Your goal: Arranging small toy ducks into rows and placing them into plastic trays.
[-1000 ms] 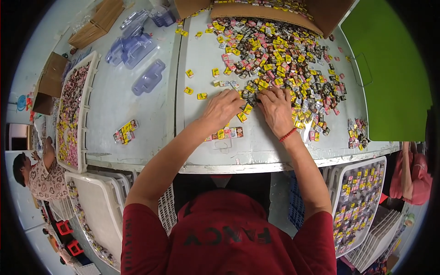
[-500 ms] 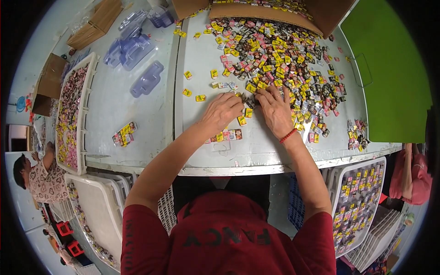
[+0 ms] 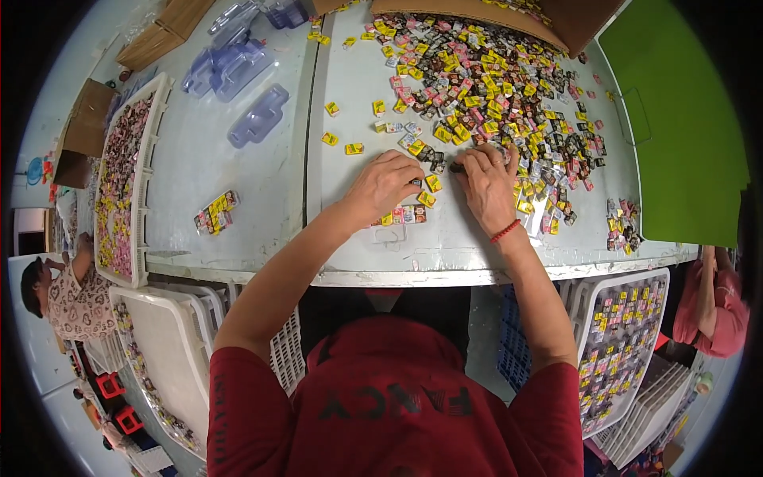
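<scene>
On the table, my left hand [image 3: 383, 188] is closed, thumb and fingers pinching a small dark box [image 3: 416, 182]. My right hand [image 3: 488, 181], a red beaded bracelet at its wrist, bends its fingers round another small dark box [image 3: 456, 168] at the near edge of a big heap of little yellow, pink, black and brown boxes [image 3: 485, 95]. Two yellow boxes [image 3: 430, 191] lie between the hands. Just below my left hand sits a short row of small boxes [image 3: 409, 215] in a clear plastic tray [image 3: 390, 235], partly hidden by that hand.
A cardboard carton [image 3: 477, 11] lies at the heap's far side. Blue-tinted clear trays [image 3: 258, 116] and a filled tray [image 3: 217, 212] are on the left, beside a white crate [image 3: 156, 159] of boxes. A green panel [image 3: 683, 119] borders the right. Co-workers [image 3: 75, 302] are at both sides.
The view has shifted slightly. My left hand has moved back toward the short row with a dark box, and my right hand has drawn a dark box away from the heap's edge.
</scene>
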